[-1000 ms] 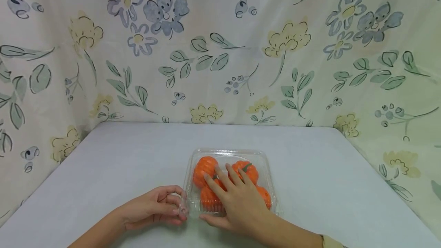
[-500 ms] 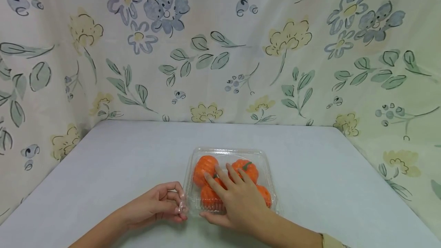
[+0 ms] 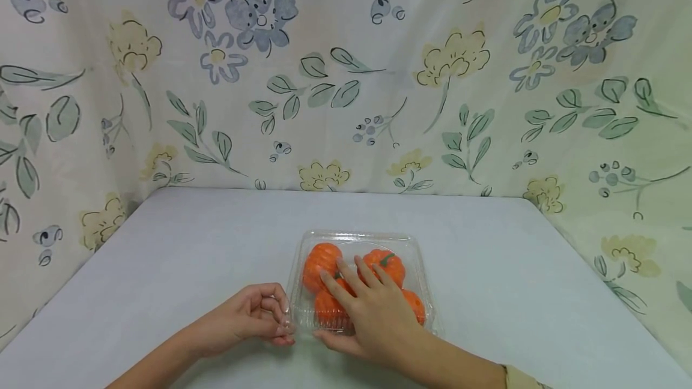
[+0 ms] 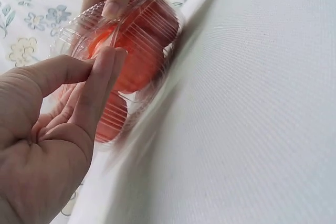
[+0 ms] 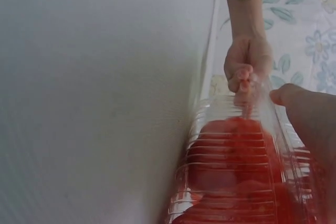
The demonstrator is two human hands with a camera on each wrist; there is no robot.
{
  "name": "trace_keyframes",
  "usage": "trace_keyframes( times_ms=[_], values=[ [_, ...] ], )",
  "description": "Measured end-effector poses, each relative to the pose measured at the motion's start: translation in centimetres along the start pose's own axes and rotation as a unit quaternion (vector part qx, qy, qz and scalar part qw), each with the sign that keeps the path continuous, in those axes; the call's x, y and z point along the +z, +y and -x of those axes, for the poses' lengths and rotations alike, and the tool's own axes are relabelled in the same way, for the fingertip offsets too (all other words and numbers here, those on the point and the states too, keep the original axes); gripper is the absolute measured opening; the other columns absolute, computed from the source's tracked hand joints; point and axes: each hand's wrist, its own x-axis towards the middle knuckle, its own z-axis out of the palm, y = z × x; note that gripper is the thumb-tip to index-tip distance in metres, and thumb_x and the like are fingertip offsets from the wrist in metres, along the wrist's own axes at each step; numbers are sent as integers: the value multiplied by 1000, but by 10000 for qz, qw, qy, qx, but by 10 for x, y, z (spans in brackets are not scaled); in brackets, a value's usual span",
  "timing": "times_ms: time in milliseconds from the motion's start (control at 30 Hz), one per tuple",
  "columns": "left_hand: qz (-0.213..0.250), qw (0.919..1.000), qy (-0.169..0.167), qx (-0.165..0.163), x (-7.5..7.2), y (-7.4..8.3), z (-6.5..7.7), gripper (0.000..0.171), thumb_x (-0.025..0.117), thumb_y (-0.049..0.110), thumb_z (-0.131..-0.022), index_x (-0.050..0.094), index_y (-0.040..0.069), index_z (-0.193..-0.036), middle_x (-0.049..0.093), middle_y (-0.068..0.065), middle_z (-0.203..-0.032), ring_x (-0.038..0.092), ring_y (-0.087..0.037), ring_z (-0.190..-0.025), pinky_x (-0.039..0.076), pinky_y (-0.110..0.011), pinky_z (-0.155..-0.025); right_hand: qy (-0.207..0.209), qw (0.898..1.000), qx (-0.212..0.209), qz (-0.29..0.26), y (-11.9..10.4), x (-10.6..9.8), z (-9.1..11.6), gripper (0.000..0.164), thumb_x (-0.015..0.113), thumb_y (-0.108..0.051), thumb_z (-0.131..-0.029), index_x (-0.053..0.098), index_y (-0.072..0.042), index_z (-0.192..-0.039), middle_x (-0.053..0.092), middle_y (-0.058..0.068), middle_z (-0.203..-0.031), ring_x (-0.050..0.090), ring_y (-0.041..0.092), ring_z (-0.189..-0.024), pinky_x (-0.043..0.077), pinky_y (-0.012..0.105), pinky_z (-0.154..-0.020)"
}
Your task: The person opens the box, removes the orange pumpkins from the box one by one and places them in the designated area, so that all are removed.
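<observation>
A clear plastic clamshell box [image 3: 416, 272] holds several orange toy pumpkins [image 3: 324, 260], at least one with a green stem, and its lid is down over them. At the near left corner, my left hand [image 3: 245, 320] pinches the box's rim between thumb and fingers; the pinch shows close up in the left wrist view, the left hand [image 4: 47, 140] in front of the ribbed wall. My right hand [image 3: 375, 314] rests on the lid with fingers straight and spread, covering part of the pumpkins. In the right wrist view only the thumb side of the right hand [image 5: 310, 114] shows.
The box stands on a white-covered table [image 3: 216, 239]. Behind and at both sides hangs a floral curtain [image 3: 346, 95]. A pale sleeve cuff [image 3: 519, 379] shows on the right wrist.
My left hand's fingers have drawn in slightly at the box's corner. The right hand and the box keep their places.
</observation>
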Motion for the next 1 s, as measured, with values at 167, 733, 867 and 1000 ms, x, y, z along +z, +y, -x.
trace_keyframes(
  times_ms=[167, 733, 867, 1000],
  values=[
    [224, 9994, -234, -116, -5, 1, 1, 21, 56, -10, -99, 56, 4, -115, 77, -3, -105, 77, -19, -104, 62, -32, -93, -139, 9999, 10, 41, 0, -1, 0, 85, 56, -82, -90, 58, -24, -153, 62, 8, -149, 64, 34, -132, 55, 46, -107],
    [397, 9977, -1, -550, -9, 4, 5, 18, 59, 1, -105, 59, 6, -122, 80, -6, -109, 78, -16, -100, 63, -29, -89, -461, 9978, 251, -407, 1, -6, -2, 81, 54, -79, -94, 54, -25, -155, 55, 7, -156, 56, 35, -140, 51, 50, -112],
    [387, 9975, 10, -590, -9, 6, 6, 17, 58, 3, -106, 58, 5, -123, 80, -6, -109, 78, -16, -100, 62, -29, -89, -381, 9975, 288, -527, 3, -6, -2, 73, 55, -72, -98, 57, -23, -153, 56, 8, -155, 57, 34, -139, 52, 49, -111],
    [371, 9971, 76, -656, -11, 8, 6, 20, 59, 4, -106, 58, 5, -126, 80, -6, -109, 78, -17, -102, 62, -29, -90, -297, 9970, 281, -661, 5, -8, -2, 64, 56, -63, -102, 59, -21, -150, 57, 7, -154, 58, 33, -138, 52, 48, -110]
  ],
)
